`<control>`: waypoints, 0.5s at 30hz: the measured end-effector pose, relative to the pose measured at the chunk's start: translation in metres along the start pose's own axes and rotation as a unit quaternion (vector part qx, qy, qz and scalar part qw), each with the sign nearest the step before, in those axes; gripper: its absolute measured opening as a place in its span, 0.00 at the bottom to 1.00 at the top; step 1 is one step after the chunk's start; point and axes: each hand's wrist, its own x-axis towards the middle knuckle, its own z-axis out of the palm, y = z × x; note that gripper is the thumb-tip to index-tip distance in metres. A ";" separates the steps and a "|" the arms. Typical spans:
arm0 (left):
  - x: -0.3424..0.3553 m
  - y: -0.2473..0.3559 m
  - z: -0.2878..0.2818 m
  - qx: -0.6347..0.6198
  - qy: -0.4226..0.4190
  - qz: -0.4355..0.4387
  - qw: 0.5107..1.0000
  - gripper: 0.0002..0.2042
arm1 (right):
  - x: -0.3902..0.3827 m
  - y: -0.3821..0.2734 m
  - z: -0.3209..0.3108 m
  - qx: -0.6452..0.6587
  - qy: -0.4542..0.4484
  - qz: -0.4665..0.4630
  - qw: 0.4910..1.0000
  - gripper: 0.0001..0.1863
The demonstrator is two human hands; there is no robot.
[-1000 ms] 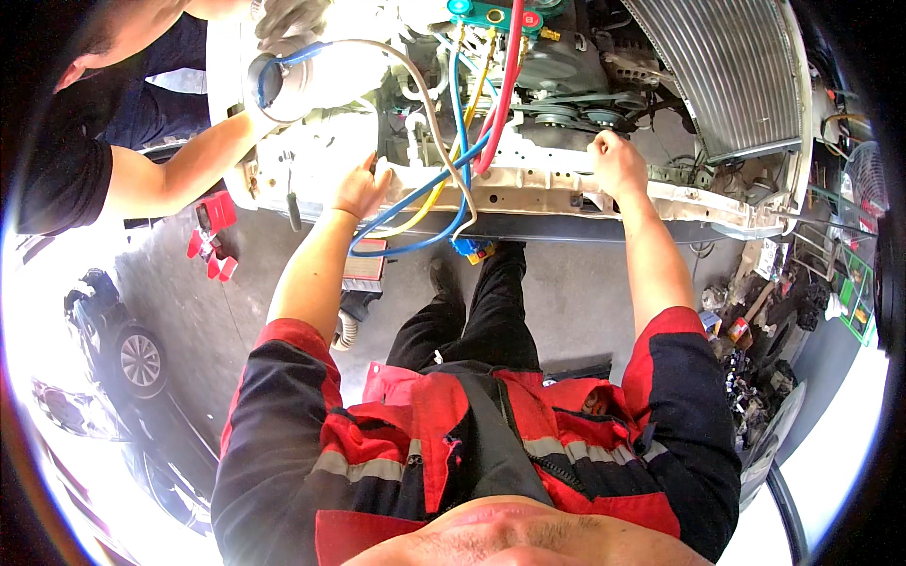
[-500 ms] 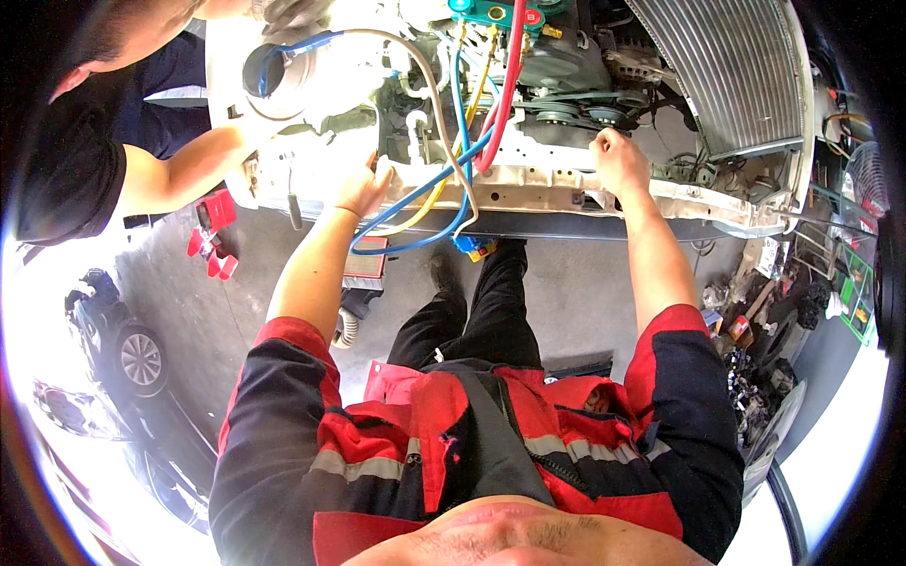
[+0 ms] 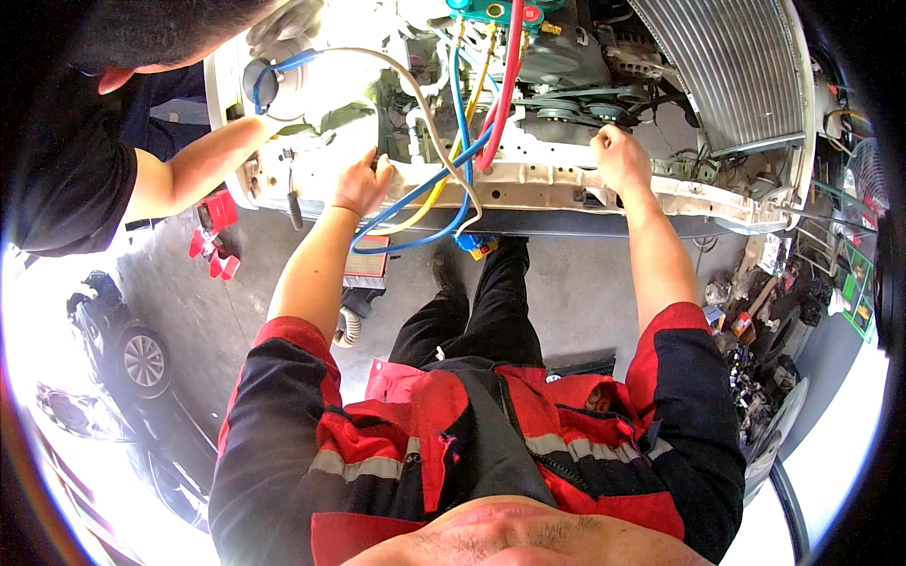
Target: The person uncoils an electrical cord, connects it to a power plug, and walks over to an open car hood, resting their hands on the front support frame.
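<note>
Both my arms reach forward to the pale front crossmember [image 3: 524, 196] of a car with its engine bay uncovered. My left hand [image 3: 361, 184] is closed over the beam's left part, thumb toward the hoses. Farther right, my right hand [image 3: 620, 158] is curled with its fingers on the beam's upper edge, close to the belt pulleys [image 3: 557, 111]. Between my hands hang a red hose [image 3: 505, 99], a blue hose [image 3: 415, 196] and a yellow hose [image 3: 437, 195] from a green gauge manifold [image 3: 486, 11]. My fingertips are partly hidden.
At the left, a co-worker's arm [image 3: 203, 179] reaches into the bay beside a dark round part [image 3: 260, 83]. A finned radiator [image 3: 736, 75] leans at the right. Red parts [image 3: 215, 236] and an air filter [image 3: 366, 262] lie below; clutter [image 3: 755, 368] lines the right wall.
The co-worker's head and arm have shifted slightly to the right. My hands stay where they were on the crossmember.
</note>
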 end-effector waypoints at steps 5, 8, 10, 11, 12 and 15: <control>0.002 0.007 -0.008 0.044 0.036 0.032 0.998 0.16 | 0.000 0.002 0.001 0.003 0.001 0.003 1.000 0.18; 0.001 0.014 -0.015 0.086 0.061 0.063 0.992 0.13 | 0.000 0.001 0.001 -0.001 -0.001 0.001 1.000 0.19; 0.002 0.015 -0.016 0.122 0.126 0.128 0.976 0.12 | -0.001 0.000 0.000 -0.009 0.008 0.006 1.000 0.20; 0.002 0.016 -0.017 0.122 0.125 0.129 0.976 0.12 | -0.001 -0.001 -0.001 -0.009 0.008 0.007 1.000 0.20; 0.002 0.017 -0.018 0.121 0.124 0.129 0.976 0.12 | -0.001 -0.001 -0.002 -0.012 -0.004 0.012 1.000 0.20; 0.002 0.019 -0.019 0.120 0.123 0.128 0.977 0.11 | -0.001 -0.002 -0.004 -0.019 -0.013 0.016 1.000 0.20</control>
